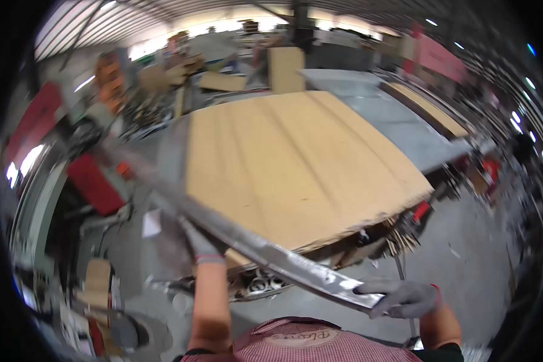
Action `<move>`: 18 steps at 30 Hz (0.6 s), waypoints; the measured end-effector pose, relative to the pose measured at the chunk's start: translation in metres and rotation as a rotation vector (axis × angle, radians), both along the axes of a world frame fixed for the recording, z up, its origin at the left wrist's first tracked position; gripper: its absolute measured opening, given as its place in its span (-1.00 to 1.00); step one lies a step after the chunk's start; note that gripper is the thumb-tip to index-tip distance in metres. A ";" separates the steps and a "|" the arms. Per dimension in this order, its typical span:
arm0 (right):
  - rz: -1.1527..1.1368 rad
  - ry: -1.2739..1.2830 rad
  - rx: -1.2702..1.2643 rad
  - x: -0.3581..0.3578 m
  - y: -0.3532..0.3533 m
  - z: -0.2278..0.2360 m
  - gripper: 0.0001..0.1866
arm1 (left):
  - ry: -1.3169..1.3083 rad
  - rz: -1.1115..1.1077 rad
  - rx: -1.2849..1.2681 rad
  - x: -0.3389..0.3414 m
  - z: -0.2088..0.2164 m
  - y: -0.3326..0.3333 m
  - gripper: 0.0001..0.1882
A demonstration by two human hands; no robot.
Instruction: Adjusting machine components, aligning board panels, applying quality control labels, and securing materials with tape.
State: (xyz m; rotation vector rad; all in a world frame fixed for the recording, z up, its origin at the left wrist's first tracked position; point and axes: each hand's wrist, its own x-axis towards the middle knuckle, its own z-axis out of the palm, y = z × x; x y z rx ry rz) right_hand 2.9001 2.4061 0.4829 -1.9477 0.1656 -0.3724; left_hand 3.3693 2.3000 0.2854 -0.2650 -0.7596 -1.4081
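Note:
A long grey metal bar (277, 259) crosses in front of me on a slant, from the far left down to the near right. My right hand (404, 298), in a grey glove, is closed round its near right end, fingers over the top. Farther along, my left hand (200, 242), also gloved, holds the bar from its near side; motion blur and the bar partly hide those fingers. Beyond the bar lies a large tan board (289, 163) with faint darker stripes. The bar passes over the board's near left corner; whether they touch I cannot tell.
A grey table (380, 108) with a narrow tan-topped frame (425, 110) stands at the back right. Metal parts (259, 286) sit below the board's near edge. To the left are a red panel (96, 184) and an orange rack (110, 81). Cardboard (98, 277) stands at lower left.

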 end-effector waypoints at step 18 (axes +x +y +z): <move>-1.192 -0.089 0.138 -0.172 -0.160 -0.026 -0.37 | -1.499 0.152 -0.523 -0.388 0.120 -0.166 -0.44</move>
